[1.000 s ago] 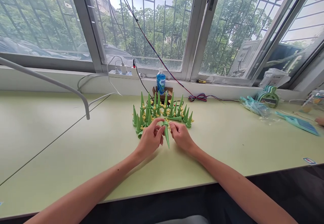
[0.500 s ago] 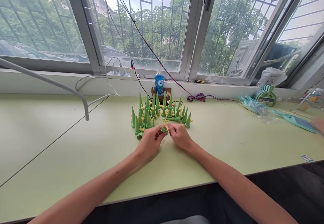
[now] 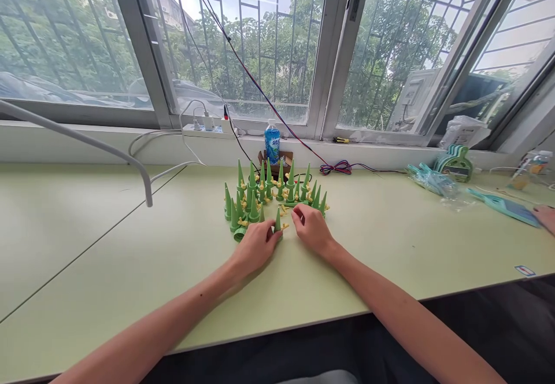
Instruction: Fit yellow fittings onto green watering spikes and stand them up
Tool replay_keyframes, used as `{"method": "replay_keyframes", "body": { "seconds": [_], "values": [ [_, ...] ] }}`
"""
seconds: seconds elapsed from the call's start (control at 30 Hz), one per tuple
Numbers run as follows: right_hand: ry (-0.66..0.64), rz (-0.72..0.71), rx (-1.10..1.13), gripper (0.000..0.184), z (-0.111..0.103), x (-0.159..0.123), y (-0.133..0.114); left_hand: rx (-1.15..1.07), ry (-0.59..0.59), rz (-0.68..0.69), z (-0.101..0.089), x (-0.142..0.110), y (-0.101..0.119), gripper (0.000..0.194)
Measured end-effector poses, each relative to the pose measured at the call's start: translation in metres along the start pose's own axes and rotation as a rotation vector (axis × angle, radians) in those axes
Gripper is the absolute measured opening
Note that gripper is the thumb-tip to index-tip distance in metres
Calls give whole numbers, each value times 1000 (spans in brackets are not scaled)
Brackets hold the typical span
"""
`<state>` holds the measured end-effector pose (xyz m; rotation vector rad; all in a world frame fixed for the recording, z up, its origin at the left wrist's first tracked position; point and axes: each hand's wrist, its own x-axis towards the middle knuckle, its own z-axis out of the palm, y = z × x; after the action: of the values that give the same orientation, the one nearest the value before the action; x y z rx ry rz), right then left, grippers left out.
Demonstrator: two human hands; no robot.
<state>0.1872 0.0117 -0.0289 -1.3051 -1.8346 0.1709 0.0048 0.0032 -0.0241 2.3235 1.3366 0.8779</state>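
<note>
My left hand (image 3: 256, 244) is closed around the base of a green watering spike (image 3: 278, 220), which stands point up at the table surface. A small yellow valve (image 3: 284, 226) sticks out from its right side. To the right, my right hand (image 3: 313, 229) is apart from this spike, its fingers loosely bent and nothing visible in them. Just beyond its fingertips lie loose yellow valves (image 3: 284, 207). Behind both hands, several more green spikes (image 3: 252, 205) stand in a cluster, many with yellow valves. One spike lies on its side (image 3: 239, 235) by my left hand, its open end showing.
At the back are a blue bottle (image 3: 272, 141), a cardboard box (image 3: 286, 157) and a coiled red-and-black cable (image 3: 339, 167). A grey curved tube (image 3: 108, 144) reaches in from the left. Green-handled tools (image 3: 455, 164) and another person's hand (image 3: 545, 216) are at the right.
The spike in my left hand has turned from point down, towards me, to point up and come down to the table. My right hand has let go of its yellow valve and moved slightly right.
</note>
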Motion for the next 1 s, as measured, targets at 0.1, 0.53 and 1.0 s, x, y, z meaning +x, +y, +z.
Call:
{"method": "replay_keyframes", "body": {
  "seconds": [0.1, 0.53, 1.0],
  "values": [
    [31, 1, -4, 16, 1, 1, 4, 0, 12, -3, 1, 0, -1, 23],
    [-188, -65, -145, 45, 7, 5, 12, -93, 85, -29, -5, -4, 10, 17],
    [-325, -132, -299, 40, 9, 9, 13, -81, 96, -23, -2, -2, 7, 14]
  ]
}}
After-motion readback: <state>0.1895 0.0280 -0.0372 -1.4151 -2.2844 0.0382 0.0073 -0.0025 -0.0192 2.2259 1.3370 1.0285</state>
